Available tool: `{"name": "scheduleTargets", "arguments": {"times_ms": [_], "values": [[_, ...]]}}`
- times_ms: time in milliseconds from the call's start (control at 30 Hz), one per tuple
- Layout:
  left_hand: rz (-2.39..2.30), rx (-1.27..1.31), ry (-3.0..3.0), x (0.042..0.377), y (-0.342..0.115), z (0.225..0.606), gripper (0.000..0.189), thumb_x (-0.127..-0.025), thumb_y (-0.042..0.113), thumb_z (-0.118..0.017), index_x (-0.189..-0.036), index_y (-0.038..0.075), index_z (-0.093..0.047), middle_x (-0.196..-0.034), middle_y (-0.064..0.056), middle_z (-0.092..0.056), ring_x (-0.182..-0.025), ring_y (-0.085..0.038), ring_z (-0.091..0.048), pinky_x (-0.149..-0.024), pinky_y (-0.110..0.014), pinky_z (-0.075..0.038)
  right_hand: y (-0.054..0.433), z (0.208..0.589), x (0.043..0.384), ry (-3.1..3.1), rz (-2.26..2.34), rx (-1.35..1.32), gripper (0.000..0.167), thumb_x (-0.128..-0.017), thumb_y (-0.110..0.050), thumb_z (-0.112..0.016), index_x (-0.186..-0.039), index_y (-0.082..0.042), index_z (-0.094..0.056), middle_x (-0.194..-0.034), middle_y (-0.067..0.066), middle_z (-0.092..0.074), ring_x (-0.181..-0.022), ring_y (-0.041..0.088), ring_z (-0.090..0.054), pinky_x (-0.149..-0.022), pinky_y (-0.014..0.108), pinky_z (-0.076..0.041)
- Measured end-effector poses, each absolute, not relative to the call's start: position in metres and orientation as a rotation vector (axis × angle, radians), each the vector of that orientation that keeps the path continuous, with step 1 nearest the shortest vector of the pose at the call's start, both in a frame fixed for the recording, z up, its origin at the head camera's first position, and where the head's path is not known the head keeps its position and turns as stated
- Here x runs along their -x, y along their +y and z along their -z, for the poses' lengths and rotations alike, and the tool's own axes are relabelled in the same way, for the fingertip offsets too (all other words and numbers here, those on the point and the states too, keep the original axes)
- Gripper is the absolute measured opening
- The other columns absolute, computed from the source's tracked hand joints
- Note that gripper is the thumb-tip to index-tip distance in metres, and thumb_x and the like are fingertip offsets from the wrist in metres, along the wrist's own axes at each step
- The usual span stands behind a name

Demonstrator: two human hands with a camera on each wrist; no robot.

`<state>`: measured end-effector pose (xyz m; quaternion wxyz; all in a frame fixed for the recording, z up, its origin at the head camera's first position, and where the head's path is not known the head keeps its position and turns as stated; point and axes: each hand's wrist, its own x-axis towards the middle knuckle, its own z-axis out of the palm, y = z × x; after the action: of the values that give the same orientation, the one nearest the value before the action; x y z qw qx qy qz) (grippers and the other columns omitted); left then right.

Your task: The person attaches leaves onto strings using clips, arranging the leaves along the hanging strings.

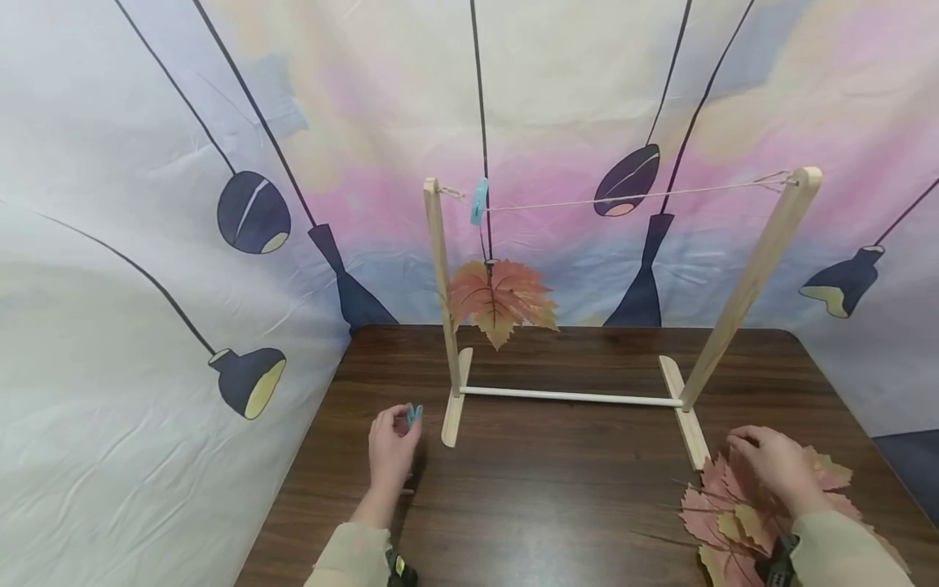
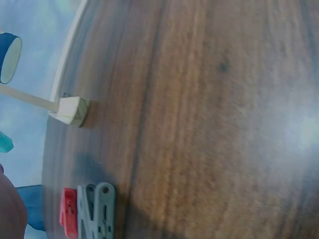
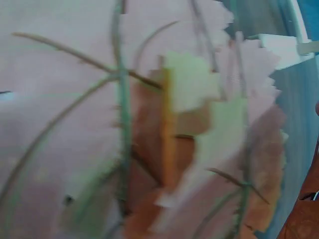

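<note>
My left hand (image 1: 392, 448) pinches a light blue clothespin (image 1: 415, 414) between thumb and fingers, left of the wooden stand. The tip of that clothespin (image 2: 6, 143) shows at the left edge of the left wrist view. Over a pile of reddish artificial maple leaves (image 1: 734, 522) is my right hand (image 1: 778, 465), fingers loosely bent, with nothing visible between them. Those leaves (image 3: 189, 114) fill most of the right wrist view, slightly blurred. Another blue clothespin (image 1: 479, 201) sits on the stand's string (image 1: 623, 200), with one orange maple leaf (image 1: 502, 302) hanging below it.
The stand has two wooden posts (image 1: 751, 285), flat feet (image 1: 452, 420) and a white crossbar (image 1: 572, 396). On the brown table (image 1: 543, 497), a grey clothespin (image 2: 103, 211) and a red clothespin (image 2: 69, 213) lie near my left hand. A patterned cloth (image 1: 550, 98) hangs behind.
</note>
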<state>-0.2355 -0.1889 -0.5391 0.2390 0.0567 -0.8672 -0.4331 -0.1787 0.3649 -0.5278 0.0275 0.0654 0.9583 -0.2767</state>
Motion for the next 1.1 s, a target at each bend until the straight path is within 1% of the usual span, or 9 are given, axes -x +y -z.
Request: {"name": "scheduleTargets", "arguments": {"times_ms": [67,167,333,400,533,733,833,933,1100], "values": [[1.233,-0.179,-2.379,0.236,-0.187,0.534,0.026,-0.081,0.014,-0.071,-0.103,0.005,-0.062,-0.096,-0.006,-0.06,-0.09,-0.022,-0.054,-0.073,-0.037,-0.047,0.366,0.522,0.18,2.969,0.872,-0.204,0.044,-0.097,-0.034,-0.05,-0.112,0.005,-0.061,-0.111,0.029,-0.059,-0.097,0.046,-0.055,-0.068,0.052,-0.046],[1.306,-0.208,-2.382,0.237,-0.186,0.528,0.031,-0.082,0.013,-0.07,-0.11,0.005,-0.059,-0.101,-0.008,-0.059,-0.093,-0.023,-0.055,-0.078,-0.038,-0.047,0.366,0.513,0.183,2.983,0.889,-0.202,0.047,-0.098,-0.037,-0.047,-0.114,0.005,-0.06,-0.11,0.028,-0.059,-0.093,0.043,-0.057,-0.063,0.047,-0.047],[1.428,-0.238,-2.34,0.239,-0.186,0.523,0.05,-0.081,0.008,-0.068,-0.127,0.003,-0.049,-0.105,-0.01,-0.059,-0.095,-0.024,-0.056,-0.083,-0.04,-0.047,0.359,0.502,0.189,3.035,0.907,-0.107,0.052,-0.098,-0.041,-0.044,-0.115,0.005,-0.06,-0.112,0.03,-0.058,-0.096,0.045,-0.056,-0.066,0.05,-0.047],[1.434,-0.248,-2.329,0.24,-0.186,0.522,0.053,-0.081,0.007,-0.068,-0.13,0.003,-0.048,-0.104,-0.01,-0.059,-0.095,-0.024,-0.056,-0.083,-0.04,-0.047,0.355,0.498,0.191,3.056,0.905,-0.067,0.053,-0.098,-0.042,-0.044,-0.115,0.005,-0.06,-0.112,0.03,-0.057,-0.098,0.047,-0.054,-0.067,0.052,-0.046],[1.384,-0.242,-2.347,0.241,-0.187,0.521,0.051,-0.081,0.007,-0.068,-0.129,0.001,-0.052,-0.105,-0.011,-0.058,-0.095,-0.025,-0.055,-0.083,-0.041,-0.047,0.347,0.493,0.193,3.068,0.925,-0.046,0.049,-0.098,-0.039,-0.046,-0.114,0.005,-0.061,-0.111,0.029,-0.058,-0.098,0.047,-0.054,-0.069,0.053,-0.046],[1.372,-0.257,-2.372,0.243,-0.187,0.517,0.037,-0.081,0.007,-0.067,-0.117,0.001,-0.06,-0.106,-0.011,-0.055,-0.096,-0.025,-0.054,-0.081,-0.039,-0.046,0.332,0.486,0.199,3.076,0.964,-0.005,0.045,-0.098,-0.037,-0.046,-0.116,0.002,-0.061,-0.113,0.027,-0.058,-0.103,0.046,-0.053,-0.074,0.056,-0.045],[1.437,-0.279,-2.33,0.243,-0.185,0.509,0.032,-0.08,0.005,-0.064,-0.112,0.001,-0.061,-0.103,-0.01,-0.056,-0.093,-0.023,-0.054,-0.078,-0.034,-0.046,0.324,0.481,0.203,3.081,0.992,0.011,0.044,-0.098,-0.037,-0.046,-0.116,0.001,-0.062,-0.114,0.025,-0.059,-0.103,0.044,-0.054,-0.075,0.055,-0.045],[1.522,-0.282,-2.265,0.244,-0.181,0.498,0.031,-0.08,0.004,-0.06,-0.111,0.003,-0.06,-0.099,-0.01,-0.059,-0.089,-0.019,-0.053,-0.074,-0.026,-0.045,0.316,0.476,0.205,3.084,1.013,0.029,0.043,-0.098,-0.036,-0.047,-0.116,0.0,-0.062,-0.115,0.024,-0.059,-0.103,0.043,-0.054,-0.076,0.055,-0.044],[1.579,-0.177,-2.216,0.247,-0.176,0.483,0.039,-0.079,-0.002,-0.055,-0.117,0.003,-0.059,-0.095,-0.009,-0.057,-0.084,-0.015,-0.05,-0.07,-0.018,-0.042,0.302,0.468,0.21,3.088,1.023,0.054,0.042,-0.097,-0.036,-0.049,-0.114,0.0,-0.063,-0.112,0.024,-0.06,-0.101,0.042,-0.055,-0.076,0.054,-0.045]]}}
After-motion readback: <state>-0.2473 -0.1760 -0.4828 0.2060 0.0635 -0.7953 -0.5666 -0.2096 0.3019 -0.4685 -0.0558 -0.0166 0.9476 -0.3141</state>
